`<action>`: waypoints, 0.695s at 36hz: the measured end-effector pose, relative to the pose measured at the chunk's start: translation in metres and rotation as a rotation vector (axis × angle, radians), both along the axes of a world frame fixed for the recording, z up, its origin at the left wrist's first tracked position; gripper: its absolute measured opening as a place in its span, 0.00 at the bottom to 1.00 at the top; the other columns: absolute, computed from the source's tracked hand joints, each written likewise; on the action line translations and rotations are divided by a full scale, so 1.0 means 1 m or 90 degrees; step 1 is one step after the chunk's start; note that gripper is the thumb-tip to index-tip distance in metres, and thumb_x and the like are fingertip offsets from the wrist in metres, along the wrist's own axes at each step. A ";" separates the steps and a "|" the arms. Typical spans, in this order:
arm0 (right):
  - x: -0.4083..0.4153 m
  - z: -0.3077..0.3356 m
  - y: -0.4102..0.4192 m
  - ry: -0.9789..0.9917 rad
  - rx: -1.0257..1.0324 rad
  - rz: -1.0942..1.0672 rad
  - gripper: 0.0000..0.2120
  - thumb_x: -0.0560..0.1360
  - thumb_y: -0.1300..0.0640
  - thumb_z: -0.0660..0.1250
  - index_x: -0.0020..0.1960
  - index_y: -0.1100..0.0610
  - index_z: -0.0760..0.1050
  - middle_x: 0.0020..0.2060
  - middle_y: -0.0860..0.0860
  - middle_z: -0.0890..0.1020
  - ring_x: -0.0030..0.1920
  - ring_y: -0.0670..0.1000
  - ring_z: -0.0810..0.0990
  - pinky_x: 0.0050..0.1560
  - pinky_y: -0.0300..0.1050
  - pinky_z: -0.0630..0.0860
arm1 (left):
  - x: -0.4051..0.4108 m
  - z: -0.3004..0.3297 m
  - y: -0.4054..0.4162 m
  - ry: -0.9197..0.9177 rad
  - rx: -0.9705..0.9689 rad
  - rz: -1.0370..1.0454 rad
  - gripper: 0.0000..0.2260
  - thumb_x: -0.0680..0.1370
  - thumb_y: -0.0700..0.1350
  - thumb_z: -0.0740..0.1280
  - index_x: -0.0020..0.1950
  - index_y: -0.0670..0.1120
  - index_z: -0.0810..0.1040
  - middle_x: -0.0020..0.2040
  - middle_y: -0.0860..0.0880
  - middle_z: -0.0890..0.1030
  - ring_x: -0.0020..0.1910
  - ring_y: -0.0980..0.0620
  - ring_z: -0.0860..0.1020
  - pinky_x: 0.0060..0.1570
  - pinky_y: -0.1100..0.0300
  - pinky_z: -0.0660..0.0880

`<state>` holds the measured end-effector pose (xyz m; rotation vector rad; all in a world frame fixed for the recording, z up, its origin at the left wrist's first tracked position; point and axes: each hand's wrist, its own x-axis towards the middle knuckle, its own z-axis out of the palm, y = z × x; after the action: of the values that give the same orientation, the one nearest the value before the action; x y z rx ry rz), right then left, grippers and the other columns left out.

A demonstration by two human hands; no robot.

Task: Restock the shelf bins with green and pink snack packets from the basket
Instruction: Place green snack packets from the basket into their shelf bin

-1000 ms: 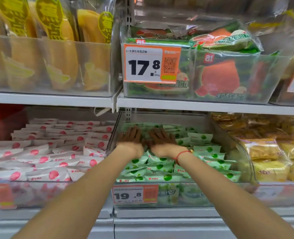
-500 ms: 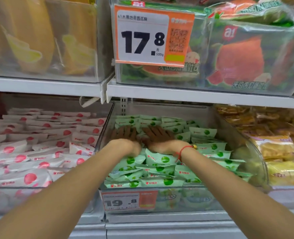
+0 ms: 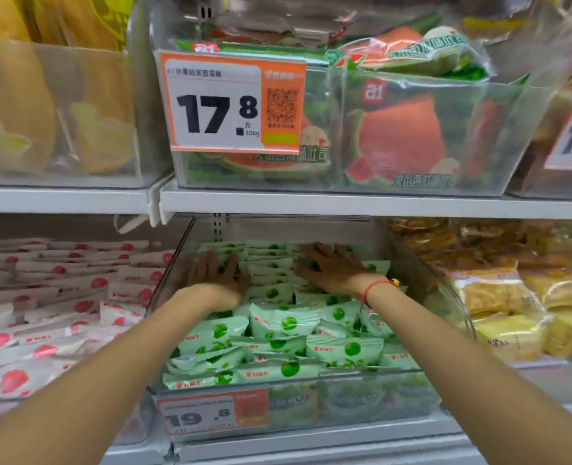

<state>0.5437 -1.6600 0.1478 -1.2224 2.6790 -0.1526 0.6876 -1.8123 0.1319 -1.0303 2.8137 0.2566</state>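
Pink snack packets [image 3: 59, 297] fill the left bin. In the middle clear bin [image 3: 445, 297], both hands lie flat on the green snack packets [image 3: 277, 333], fingers spread: left hand [image 3: 215, 276] toward its left wall, right hand [image 3: 331, 270] toward the back right.

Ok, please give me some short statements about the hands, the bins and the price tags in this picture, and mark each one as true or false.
1. Both hands lie flat on the green packets. True.
2. The left hand wears a red string bracelet. False: it is on the right hand's wrist.
3. The pink packets fill the bin left of the green bin. True.
4. The green bin's price tag reads 17.8. False: it reads 19.8; the upper tag reads 17.8.
5. The right hand grips one packet. False: its fingers are spread open.
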 end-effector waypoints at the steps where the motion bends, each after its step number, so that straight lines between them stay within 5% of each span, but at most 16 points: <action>1: -0.003 0.000 -0.002 -0.018 0.002 -0.008 0.31 0.77 0.31 0.46 0.77 0.40 0.44 0.77 0.46 0.43 0.77 0.57 0.41 0.73 0.60 0.42 | -0.003 0.001 -0.004 -0.008 0.001 -0.001 0.27 0.83 0.58 0.42 0.78 0.51 0.38 0.77 0.41 0.34 0.76 0.41 0.35 0.73 0.51 0.36; 15: 0.001 -0.003 0.013 -0.052 0.061 0.024 0.27 0.80 0.38 0.46 0.77 0.39 0.43 0.78 0.46 0.44 0.77 0.55 0.48 0.75 0.53 0.48 | -0.011 -0.003 -0.028 -0.079 0.010 -0.067 0.27 0.81 0.61 0.41 0.78 0.56 0.37 0.76 0.44 0.33 0.75 0.41 0.33 0.73 0.42 0.37; 20: -0.003 -0.003 0.009 -0.025 0.013 0.014 0.27 0.80 0.38 0.49 0.77 0.40 0.47 0.78 0.47 0.47 0.77 0.56 0.50 0.75 0.56 0.51 | -0.004 0.007 -0.016 -0.007 0.023 -0.054 0.27 0.82 0.60 0.45 0.78 0.53 0.39 0.77 0.42 0.36 0.76 0.42 0.37 0.74 0.46 0.39; 25: 0.008 0.008 0.013 0.086 -0.084 0.001 0.25 0.81 0.42 0.48 0.76 0.40 0.47 0.77 0.42 0.46 0.77 0.53 0.43 0.74 0.59 0.43 | -0.012 0.017 0.017 0.125 -0.075 -0.117 0.27 0.83 0.53 0.51 0.78 0.54 0.42 0.78 0.50 0.37 0.77 0.47 0.38 0.74 0.49 0.39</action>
<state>0.5517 -1.6465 0.1557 -1.3178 2.8232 -0.2586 0.6752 -1.7953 0.1494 -0.7990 3.1103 0.1822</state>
